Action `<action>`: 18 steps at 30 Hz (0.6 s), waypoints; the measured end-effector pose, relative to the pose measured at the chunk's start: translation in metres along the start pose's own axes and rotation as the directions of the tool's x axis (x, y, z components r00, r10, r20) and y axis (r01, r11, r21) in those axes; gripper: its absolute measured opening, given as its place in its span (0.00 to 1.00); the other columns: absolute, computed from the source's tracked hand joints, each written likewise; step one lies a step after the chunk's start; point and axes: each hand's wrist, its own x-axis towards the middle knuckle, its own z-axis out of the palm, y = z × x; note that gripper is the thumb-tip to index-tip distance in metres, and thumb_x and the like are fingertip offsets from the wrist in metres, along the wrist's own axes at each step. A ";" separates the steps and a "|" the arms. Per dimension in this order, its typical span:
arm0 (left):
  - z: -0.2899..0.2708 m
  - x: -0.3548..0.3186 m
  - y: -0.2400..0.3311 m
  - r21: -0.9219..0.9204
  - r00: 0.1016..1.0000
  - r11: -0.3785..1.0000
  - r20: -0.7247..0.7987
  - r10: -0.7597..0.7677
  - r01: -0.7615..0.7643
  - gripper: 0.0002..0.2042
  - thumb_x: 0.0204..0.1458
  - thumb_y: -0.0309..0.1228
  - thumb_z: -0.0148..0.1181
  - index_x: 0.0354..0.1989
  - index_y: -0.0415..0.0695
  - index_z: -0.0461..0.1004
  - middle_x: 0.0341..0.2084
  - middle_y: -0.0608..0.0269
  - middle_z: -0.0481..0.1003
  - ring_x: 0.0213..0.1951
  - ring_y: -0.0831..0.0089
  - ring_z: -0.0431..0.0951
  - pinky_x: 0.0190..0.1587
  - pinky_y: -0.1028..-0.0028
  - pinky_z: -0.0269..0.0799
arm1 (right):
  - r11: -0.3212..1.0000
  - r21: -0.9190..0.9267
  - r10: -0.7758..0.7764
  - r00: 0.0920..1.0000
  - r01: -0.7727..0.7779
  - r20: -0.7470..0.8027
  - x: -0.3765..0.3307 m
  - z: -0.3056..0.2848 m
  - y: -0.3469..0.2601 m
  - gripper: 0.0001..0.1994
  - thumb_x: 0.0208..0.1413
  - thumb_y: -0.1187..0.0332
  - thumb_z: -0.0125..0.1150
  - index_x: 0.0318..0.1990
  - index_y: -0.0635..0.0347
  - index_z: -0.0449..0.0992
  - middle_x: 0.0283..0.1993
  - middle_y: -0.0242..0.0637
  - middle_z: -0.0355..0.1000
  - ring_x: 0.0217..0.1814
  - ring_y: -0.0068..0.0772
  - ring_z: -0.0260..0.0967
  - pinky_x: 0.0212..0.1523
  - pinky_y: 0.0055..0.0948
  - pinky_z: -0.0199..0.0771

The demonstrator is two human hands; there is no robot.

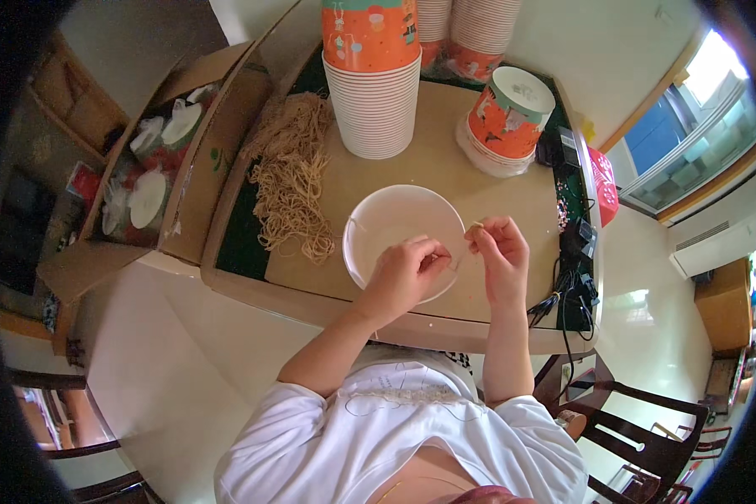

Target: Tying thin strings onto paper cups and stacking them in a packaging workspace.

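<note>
A white paper bucket [395, 210] stands at the table's near edge, its open mouth facing up. My left hand [405, 273] reaches over its near rim, fingers pinched together above the right part of the opening. What those fingers hold is too small to make out. Just outside the right rim, my right hand [502, 250] pinches a short end of pale string [476, 225] between thumb and forefinger. Another bit of string shows at the bucket's left rim. To the left lies a loose heap of tan string [294, 176].
Behind the bucket rises a tall stack of orange-and-white paper buckets [374, 109]. A shorter upside-down stack [512, 118] stands back right. Black cables [573, 290] lie along the right edge. An open cardboard box [214, 160] sits left; a dark wooden chair [638, 428] stands lower right.
</note>
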 end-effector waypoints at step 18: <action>0.022 0.012 -0.006 0.148 0.996 0.986 -0.038 0.084 -0.078 0.05 0.52 0.24 0.54 0.35 0.37 0.67 0.28 0.50 0.74 0.34 0.55 0.77 0.38 0.63 0.71 | 0.939 -0.339 -0.030 0.998 0.047 0.054 0.010 0.005 0.019 0.02 0.54 0.78 0.58 0.35 0.65 0.73 0.32 0.32 0.73 0.34 0.18 0.70 0.36 0.18 0.71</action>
